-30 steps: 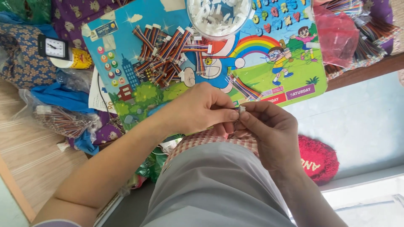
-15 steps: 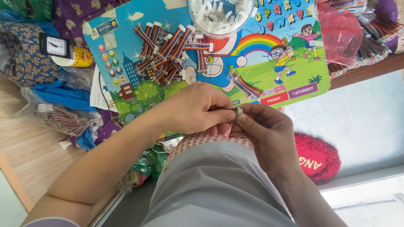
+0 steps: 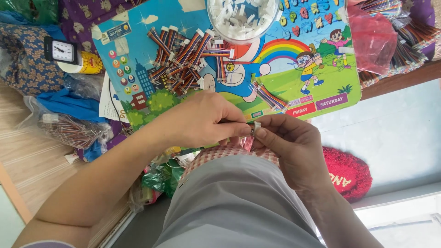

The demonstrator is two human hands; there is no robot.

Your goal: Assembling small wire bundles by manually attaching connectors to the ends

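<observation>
Head view, item one: small white plastic connector housing [image 3: 256, 127], pinched between your two hands just above your lap, in front of the near edge of the cartoon-printed board [image 3: 321, 69]. A short multicoloured ribbon wire runs from it back into your left fist; only a sliver shows. Judged very light, rigid but small enough to slip or flick away. The wire is likely soft and springy, its ends easily bent. Best held by the flat sides of the housing, with the wire gripped close behind its tip.

Item two: your left hand [image 3: 202, 121]. Fingers curled nearly closed, thumb and forefinger pressed on the wire where it meets the housing.

Item three: your right hand [image 3: 294, 147]. Fingers bent inward, thumb and fingertips clamped on the housing from the other side. The two hands touch at the fingertips.

Item four: pile of finished ribbon wires with white ends [image 3: 183, 57], lying on the board, well apart from your hands.

Item five: a few loose ribbon wires [image 3: 268, 96], near the board's front edge, just beyond your knuckles.

Item six: clear round tub of white housings [image 3: 242, 18], at the board's far edge.

Item seven: small black desk clock [image 3: 62, 50], left of the board on patterned cloth.

Item eight: red plastic bag [image 3: 374, 39], right of the board.
</observation>
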